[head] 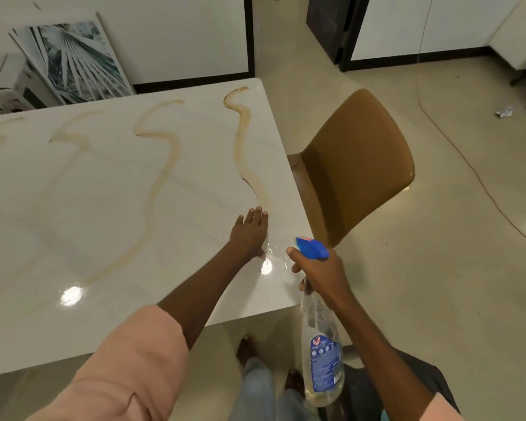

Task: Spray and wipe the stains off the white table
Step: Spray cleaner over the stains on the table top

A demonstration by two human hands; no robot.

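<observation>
While the left hand (pixel 251 232) lies flat, fingers spread, on the table (pixel 73 214) near its right edge, the right hand (pixel 319 273) is wrapped around the neck of the spray bottle (pixel 321 344), nozzle aimed at the wet patch (pixel 274 256) beside the palm. No cloth visible anywhere. Brown stains (pixel 249 153) snake across the top, nearest one just past the fingertips. I'd say mist along each streak, let it soak, then wipe toward the edge, away from the chair (pixel 356 165).
</observation>
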